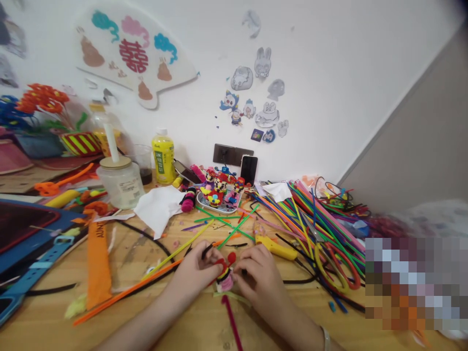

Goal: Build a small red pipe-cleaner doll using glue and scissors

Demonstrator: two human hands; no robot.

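Note:
Both my hands meet low in the middle of the wooden table [190, 321]. Between them stands a small pipe-cleaner figure [225, 274], red on top with a pink lower part. My left hand [195, 269] pinches the figure from the left, fingers curled, with a black pipe-cleaner end sticking up by the fingertips. My right hand [258, 275] grips it from the right, fingers bent. A dark pink pipe cleaner [231, 321] runs from under the figure toward me.
A heap of coloured pipe cleaners [314, 214] fills the right side, with a yellow glue gun [276, 246] beside it. A tray of finished figures [219, 195], white tissue [158, 207], a jar [120, 183], a yellow bottle [163, 157] and an orange strip [98, 265] lie behind and left.

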